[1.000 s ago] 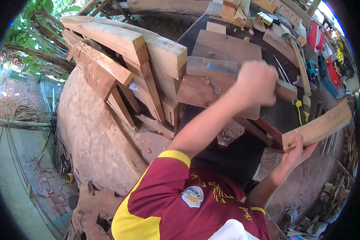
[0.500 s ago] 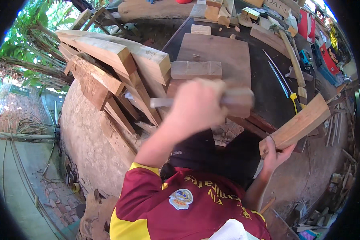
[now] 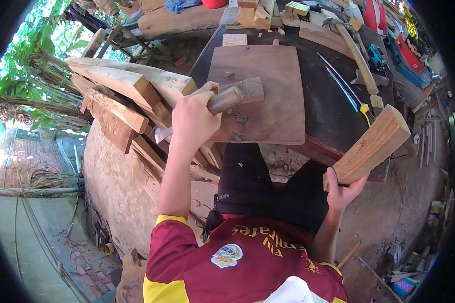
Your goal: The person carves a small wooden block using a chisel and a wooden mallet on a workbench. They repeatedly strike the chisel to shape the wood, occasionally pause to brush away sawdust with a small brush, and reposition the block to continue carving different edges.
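My left hand [image 3: 194,116] is closed around a chisel [image 3: 226,100]. Its thick wooden handle points up to the right, and its flat metal blade shows below the fist at the left. Just beyond the handle, a short wooden block [image 3: 252,90] lies on a broad brown board [image 3: 278,118], with dark bits of debris beside it. My right hand [image 3: 344,189] grips the lower end of a long squared wooden block [image 3: 371,146], thumb on the near face. That block slants up to the right, past the near right edge of the dark workbench [image 3: 323,121].
Several timber beams [image 3: 126,83] lean at the left of the bench. On its right lie a hammer [image 3: 356,58], a saw-like blade with a yellow handle [image 3: 365,110] and a small blue tool [image 3: 376,54]. Wood offcuts [image 3: 262,15] crowd the far edge.
My left hand has moved left with the chisel, which has turned from nearly level to slanting. The small block on the board now sits tilted. My right hand keeps its block.
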`<control>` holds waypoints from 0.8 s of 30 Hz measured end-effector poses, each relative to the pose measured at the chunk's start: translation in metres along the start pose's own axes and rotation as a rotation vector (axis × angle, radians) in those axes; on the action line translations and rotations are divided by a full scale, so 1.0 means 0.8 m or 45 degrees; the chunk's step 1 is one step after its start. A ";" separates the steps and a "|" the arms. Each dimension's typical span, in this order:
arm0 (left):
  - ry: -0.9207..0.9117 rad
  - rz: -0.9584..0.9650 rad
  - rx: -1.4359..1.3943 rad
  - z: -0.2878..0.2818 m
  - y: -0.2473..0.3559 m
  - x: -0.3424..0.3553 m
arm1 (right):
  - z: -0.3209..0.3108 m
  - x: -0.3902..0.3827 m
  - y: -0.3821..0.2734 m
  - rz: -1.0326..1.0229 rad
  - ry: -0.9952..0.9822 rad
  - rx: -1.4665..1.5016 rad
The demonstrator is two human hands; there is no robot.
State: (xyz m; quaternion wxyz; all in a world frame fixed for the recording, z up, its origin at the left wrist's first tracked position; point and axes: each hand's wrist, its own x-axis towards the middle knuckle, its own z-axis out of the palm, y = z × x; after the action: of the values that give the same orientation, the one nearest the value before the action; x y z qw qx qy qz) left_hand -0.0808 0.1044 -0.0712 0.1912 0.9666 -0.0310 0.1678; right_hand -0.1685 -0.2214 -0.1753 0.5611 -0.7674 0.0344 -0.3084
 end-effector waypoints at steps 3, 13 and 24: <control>-0.038 -0.026 0.072 -0.003 -0.002 0.001 | -0.002 -0.002 0.007 -0.044 -0.028 -0.045; 0.366 0.056 -1.005 -0.071 0.060 -0.004 | 0.000 -0.007 0.009 -0.049 -0.017 0.044; 0.604 0.048 -1.898 -0.040 0.051 0.087 | -0.008 -0.004 0.019 -0.075 -0.087 0.044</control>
State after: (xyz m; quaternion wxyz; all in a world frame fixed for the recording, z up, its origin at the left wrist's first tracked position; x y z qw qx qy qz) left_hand -0.0306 0.0794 -0.0054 0.7886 0.5206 -0.1101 0.3081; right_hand -0.1698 -0.2310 -0.1890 0.5658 -0.7683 -0.0125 -0.2990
